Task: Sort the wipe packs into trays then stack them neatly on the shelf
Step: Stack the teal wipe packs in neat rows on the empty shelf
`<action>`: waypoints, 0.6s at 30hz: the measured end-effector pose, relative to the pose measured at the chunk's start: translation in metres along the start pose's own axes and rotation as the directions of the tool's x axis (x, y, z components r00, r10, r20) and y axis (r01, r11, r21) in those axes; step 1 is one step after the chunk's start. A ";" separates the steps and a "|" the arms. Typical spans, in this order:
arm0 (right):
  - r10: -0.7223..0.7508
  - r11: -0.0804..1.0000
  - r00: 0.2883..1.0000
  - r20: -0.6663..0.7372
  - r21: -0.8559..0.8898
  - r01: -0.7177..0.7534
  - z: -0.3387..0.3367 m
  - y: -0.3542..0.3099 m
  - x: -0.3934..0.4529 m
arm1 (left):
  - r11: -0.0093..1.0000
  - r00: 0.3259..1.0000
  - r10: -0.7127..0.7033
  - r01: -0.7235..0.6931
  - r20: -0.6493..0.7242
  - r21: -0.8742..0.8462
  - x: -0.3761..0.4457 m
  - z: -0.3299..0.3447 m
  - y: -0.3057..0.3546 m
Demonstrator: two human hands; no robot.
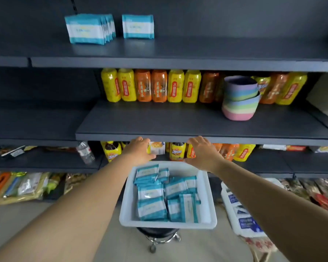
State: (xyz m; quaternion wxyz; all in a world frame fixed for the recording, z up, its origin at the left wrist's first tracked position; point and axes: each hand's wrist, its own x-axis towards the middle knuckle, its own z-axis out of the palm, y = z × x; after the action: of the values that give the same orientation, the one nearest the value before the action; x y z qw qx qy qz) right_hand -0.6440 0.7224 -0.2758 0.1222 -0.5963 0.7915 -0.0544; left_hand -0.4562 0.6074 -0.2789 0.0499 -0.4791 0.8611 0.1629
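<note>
A white tray (206, 203) full of several teal-and-white wipe packs (151, 203) sits on a black stool (157, 234) below me. On the top shelf (178, 52) stand a row of wipe packs (89, 29) and a single pack (138, 26), all upright. My left hand (140, 148) and my right hand (203, 152) hover side by side above the tray's far rim, just under the front edge of the middle shelf (178, 125). Both hands hold nothing, their fingers loosely bent.
Yellow and orange drink bottles (151, 86) line the back of the middle shelf, with stacked pastel bowls (240, 99) to the right. More bottles and a carton (157, 148) stand behind my hands. A second white tray (242, 218) of darker packs sits at the lower right.
</note>
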 end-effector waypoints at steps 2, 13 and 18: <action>0.019 1.000 0.997 0.076 -0.018 -0.018 0.032 0.016 0.010 | 1.000 0.996 -0.014 0.014 0.085 0.005 0.015 0.039 -0.007; 0.043 0.997 0.905 0.422 0.035 -0.063 0.190 0.091 0.091 | 0.971 0.938 -0.222 0.238 0.266 -0.031 0.118 0.190 -0.067; 0.039 0.991 0.878 0.477 0.092 -0.094 0.249 0.103 0.122 | 0.952 0.933 -0.254 0.288 0.256 -0.106 0.159 0.231 -0.098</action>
State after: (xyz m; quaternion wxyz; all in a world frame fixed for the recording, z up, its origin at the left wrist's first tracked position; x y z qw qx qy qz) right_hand -0.7070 0.6500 -0.5554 0.3474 -0.5559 0.7533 0.0528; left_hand -0.4751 0.5072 -0.5574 0.1412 -0.5725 0.7605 0.2718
